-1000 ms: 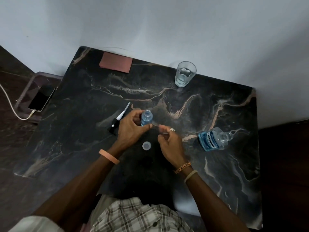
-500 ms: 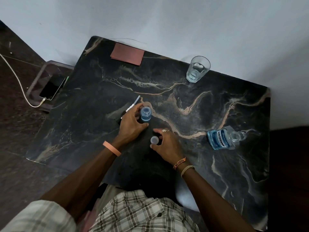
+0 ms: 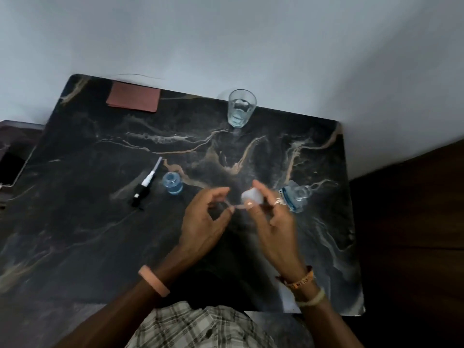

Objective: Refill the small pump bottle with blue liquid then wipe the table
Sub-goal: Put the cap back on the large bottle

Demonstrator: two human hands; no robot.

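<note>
Counting two bottles (image 3: 172, 183), one glass (image 3: 241, 108)

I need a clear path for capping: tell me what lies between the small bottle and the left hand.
Head view: only bare table between the small bottle and the left hand.

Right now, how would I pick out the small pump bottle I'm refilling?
Start at the dark marble table and find the clear drinking glass at its far edge. Nearer and to the left stands the small clear bottle with blue liquid, uncapped, beside the black-and-white pump head. Unlike the larger labelled blue bottle lying on its side, it stands upright.
</note>
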